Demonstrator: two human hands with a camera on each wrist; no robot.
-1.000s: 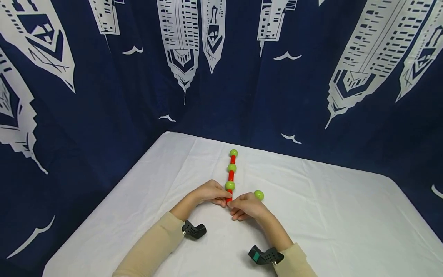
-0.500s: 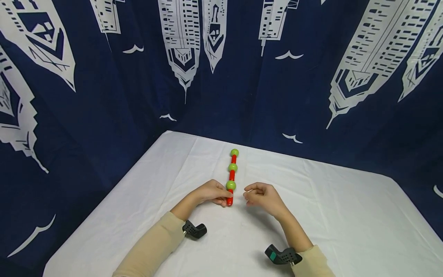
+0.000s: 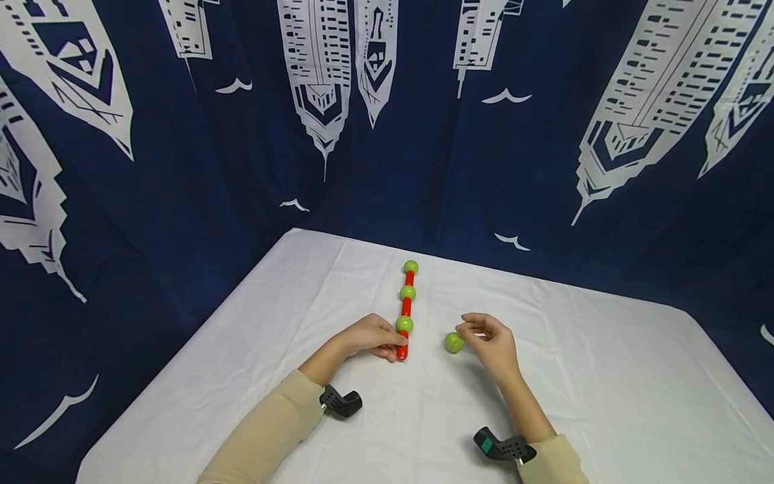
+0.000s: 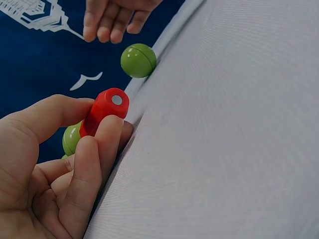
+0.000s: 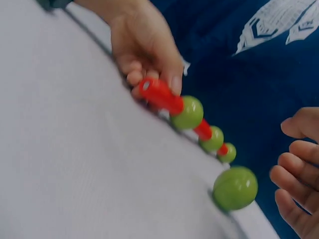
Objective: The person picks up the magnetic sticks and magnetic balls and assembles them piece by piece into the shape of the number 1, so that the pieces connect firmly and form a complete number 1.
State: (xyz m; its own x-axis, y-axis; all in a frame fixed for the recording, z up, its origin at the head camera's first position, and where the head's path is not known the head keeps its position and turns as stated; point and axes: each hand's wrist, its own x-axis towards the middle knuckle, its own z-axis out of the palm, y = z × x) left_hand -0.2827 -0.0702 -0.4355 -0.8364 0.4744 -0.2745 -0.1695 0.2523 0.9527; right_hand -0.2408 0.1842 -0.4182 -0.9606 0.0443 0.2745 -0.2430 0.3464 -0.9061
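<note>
A straight chain of red rods and green balls lies on the white-covered table in the head view. My left hand (image 3: 369, 334) pinches the near red rod (image 4: 102, 112) between thumb and fingers; a small silver disc shows in its end. Joined beyond it are a green ball (image 3: 404, 324), a red rod (image 3: 406, 307), a second green ball (image 3: 408, 292), another red rod (image 3: 409, 277) and a far green ball (image 3: 410, 267). To the right a loose green ball (image 5: 236, 188) sits on the cloth. My right hand (image 3: 492, 344) hovers just beside it, fingers loosely bent and holding nothing.
White cloth (image 3: 605, 376) covers the table, with light creases. Behind its far edge hangs a dark blue curtain (image 3: 411, 181) printed with white buildings and birds. Black wrist cameras (image 3: 341, 402) sit at both cuffs.
My right hand has left the near end of the rod and moved right, passing over the loose green ball to its far side. My left hand keeps its pinch in place.
</note>
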